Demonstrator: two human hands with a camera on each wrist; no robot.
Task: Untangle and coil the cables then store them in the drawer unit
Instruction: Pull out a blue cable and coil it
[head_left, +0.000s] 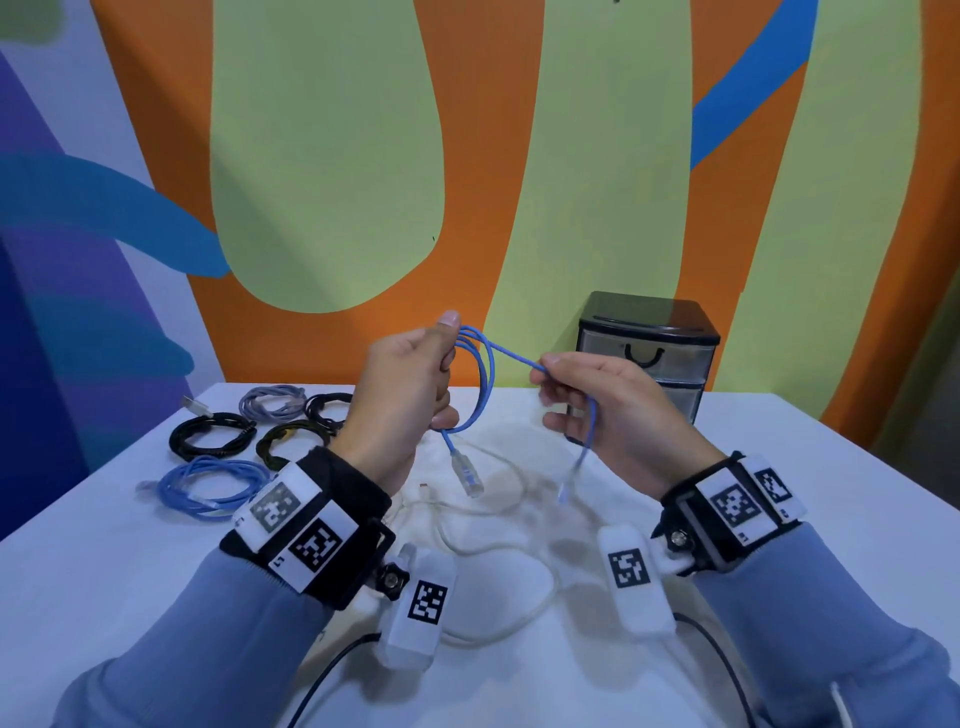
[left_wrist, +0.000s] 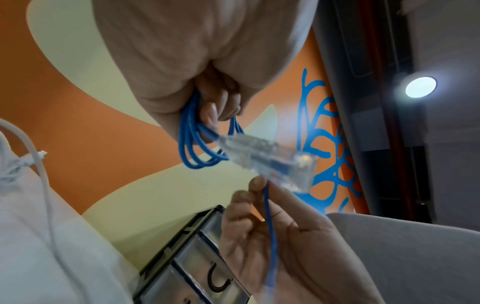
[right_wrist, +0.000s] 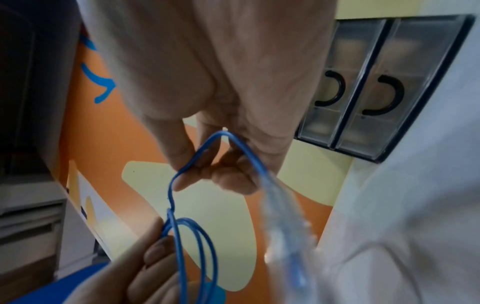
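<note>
Blue cable (head_left: 480, 382) hangs above the counter (head_left: 779, 467), its coiled loops gripped in the left hand (head_left: 400, 400) while the right hand (head_left: 613, 410) pinches the free run between thumb and fingers (right_wrist: 182, 181), both plugs dangling, with the drawer unit (head_left: 649, 343) behind.

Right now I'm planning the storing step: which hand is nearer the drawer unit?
Right. The right hand, pinching the blue cable, is just in front of the drawer unit; the left hand, gripping the loops, is farther left.
</note>
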